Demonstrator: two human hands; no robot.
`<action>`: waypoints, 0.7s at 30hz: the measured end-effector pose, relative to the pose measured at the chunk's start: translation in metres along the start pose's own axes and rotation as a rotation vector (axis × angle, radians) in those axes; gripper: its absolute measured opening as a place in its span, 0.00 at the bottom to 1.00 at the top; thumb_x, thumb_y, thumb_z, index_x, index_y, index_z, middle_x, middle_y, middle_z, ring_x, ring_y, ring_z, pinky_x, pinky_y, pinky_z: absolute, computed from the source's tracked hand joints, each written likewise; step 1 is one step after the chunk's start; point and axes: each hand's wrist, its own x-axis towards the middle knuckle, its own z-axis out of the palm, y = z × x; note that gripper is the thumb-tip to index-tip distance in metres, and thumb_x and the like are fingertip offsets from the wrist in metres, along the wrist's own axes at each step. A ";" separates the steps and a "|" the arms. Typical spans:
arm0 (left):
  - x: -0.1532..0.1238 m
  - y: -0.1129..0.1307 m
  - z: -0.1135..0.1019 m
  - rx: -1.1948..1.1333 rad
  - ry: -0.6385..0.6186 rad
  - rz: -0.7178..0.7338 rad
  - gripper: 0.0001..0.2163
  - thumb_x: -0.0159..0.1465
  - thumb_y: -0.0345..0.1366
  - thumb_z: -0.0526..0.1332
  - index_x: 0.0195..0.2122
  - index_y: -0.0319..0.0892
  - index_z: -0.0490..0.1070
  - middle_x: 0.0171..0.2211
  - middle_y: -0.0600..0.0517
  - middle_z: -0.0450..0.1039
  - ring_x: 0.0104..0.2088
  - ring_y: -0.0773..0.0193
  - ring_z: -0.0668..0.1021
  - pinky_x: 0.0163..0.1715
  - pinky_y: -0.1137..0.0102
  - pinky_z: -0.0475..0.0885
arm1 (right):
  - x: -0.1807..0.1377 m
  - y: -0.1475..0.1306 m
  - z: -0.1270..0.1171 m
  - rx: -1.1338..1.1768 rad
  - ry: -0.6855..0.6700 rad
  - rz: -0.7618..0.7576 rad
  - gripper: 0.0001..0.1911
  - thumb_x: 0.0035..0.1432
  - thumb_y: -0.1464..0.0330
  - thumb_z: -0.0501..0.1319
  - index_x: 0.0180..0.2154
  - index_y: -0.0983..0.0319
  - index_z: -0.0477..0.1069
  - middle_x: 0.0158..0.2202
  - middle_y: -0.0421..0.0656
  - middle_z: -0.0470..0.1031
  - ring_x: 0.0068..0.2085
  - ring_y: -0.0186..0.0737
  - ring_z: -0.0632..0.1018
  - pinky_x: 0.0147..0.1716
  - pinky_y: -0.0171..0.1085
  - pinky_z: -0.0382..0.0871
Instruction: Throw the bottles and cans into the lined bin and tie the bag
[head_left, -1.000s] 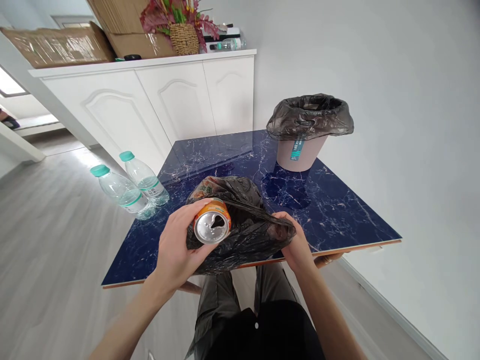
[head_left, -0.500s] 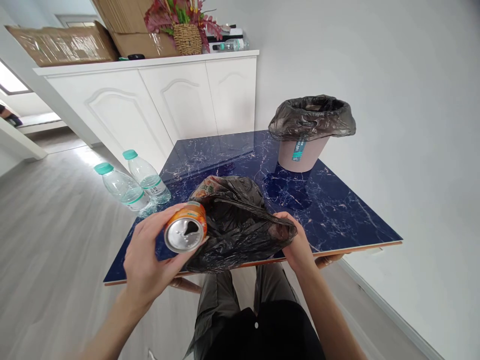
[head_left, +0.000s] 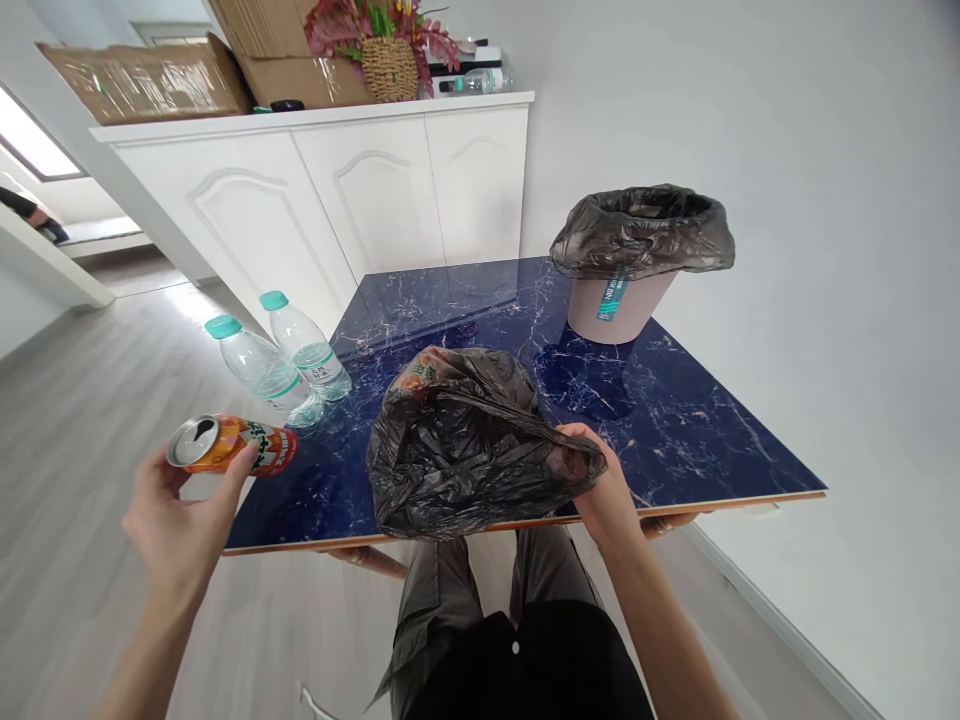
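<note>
An opened orange drink can (head_left: 244, 446) is gripped in my left hand (head_left: 184, 510) at the table's left edge, tilted with its silver top toward the left. My right hand (head_left: 596, 480) clutches the gathered rim of a black plastic bag (head_left: 457, 460), which lies open-mouthed at the front of the table. Something orange and red shows dimly through the bag's far left side. Just beyond the can stand two clear water bottles with turquoise caps, a nearer bottle (head_left: 259, 362) and a farther bottle (head_left: 304, 340), each holding some water.
The blue marbled table (head_left: 720, 440) bears a pink bin (head_left: 611, 305) lined with a black bag at the back right. Behind it stands a white cabinet (head_left: 247, 210) carrying cardboard boxes (head_left: 150, 80), a flower basket (head_left: 390, 70) and a bottle on its side (head_left: 480, 82).
My left hand has carried the can away from the bag's mouth, out to the left beside the bottles, and the can has turned sideways. My right hand keeps hold of the bag.
</note>
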 end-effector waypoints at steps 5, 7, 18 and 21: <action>0.008 -0.013 0.010 0.041 -0.019 -0.090 0.34 0.51 0.49 0.76 0.57 0.39 0.76 0.48 0.43 0.84 0.47 0.47 0.86 0.54 0.50 0.81 | 0.001 0.003 -0.003 0.014 -0.012 -0.003 0.14 0.52 0.59 0.77 0.34 0.55 0.75 0.30 0.36 0.74 0.30 0.38 0.69 0.31 0.38 0.61; 0.011 -0.014 0.015 0.043 -0.049 -0.128 0.31 0.51 0.48 0.77 0.55 0.41 0.76 0.45 0.47 0.84 0.46 0.49 0.86 0.54 0.51 0.81 | 0.002 0.004 -0.003 0.032 -0.020 0.003 0.14 0.51 0.61 0.77 0.34 0.55 0.76 0.30 0.36 0.74 0.30 0.37 0.69 0.30 0.37 0.61; 0.015 -0.007 0.029 0.073 -0.204 -0.191 0.38 0.54 0.50 0.78 0.61 0.37 0.69 0.57 0.38 0.80 0.54 0.43 0.84 0.57 0.48 0.79 | 0.001 0.003 -0.003 0.079 -0.011 0.019 0.13 0.50 0.64 0.78 0.35 0.56 0.78 0.31 0.36 0.74 0.30 0.35 0.67 0.29 0.35 0.60; 0.006 -0.004 0.028 0.074 -0.073 0.057 0.46 0.55 0.50 0.78 0.68 0.33 0.61 0.69 0.28 0.66 0.67 0.35 0.74 0.61 0.44 0.76 | 0.001 0.003 -0.002 0.089 -0.010 0.011 0.13 0.49 0.63 0.78 0.34 0.56 0.77 0.30 0.36 0.73 0.30 0.35 0.67 0.28 0.35 0.60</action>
